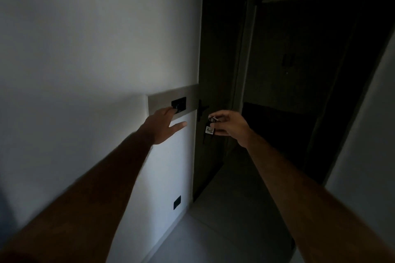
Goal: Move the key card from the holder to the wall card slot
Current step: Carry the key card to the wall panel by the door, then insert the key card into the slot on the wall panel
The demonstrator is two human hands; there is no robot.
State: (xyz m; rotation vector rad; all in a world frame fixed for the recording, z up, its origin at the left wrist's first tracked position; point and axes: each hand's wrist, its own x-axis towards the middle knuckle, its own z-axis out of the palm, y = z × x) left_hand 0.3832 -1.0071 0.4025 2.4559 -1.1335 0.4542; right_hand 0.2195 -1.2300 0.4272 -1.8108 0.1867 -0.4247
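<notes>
Right hand point(229, 124) pinches key tag point(209, 130), hanging long axis vertical; left hand point(164, 125) open, fingertips on wall card slot point(178, 104).

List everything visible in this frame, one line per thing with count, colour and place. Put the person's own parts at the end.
Wall: one, white, left half of view.
Panel strip: one, grey, set across the wall beside the door frame.
Card slot unit: one, black, on the panel strip.
Wall socket: one, black, low on the wall near the floor.
Door: one, dark, right of the wall.
Door handle: one, black, on the door's edge.
Key tag: one, white with handwritten number, dangling with dark pieces from the right hand.
Floor: pale grey, bottom centre.
Left hand: one, fingertips at the card slot unit, fingers spread.
Right hand: one, grip closed on the key bunch.
</notes>
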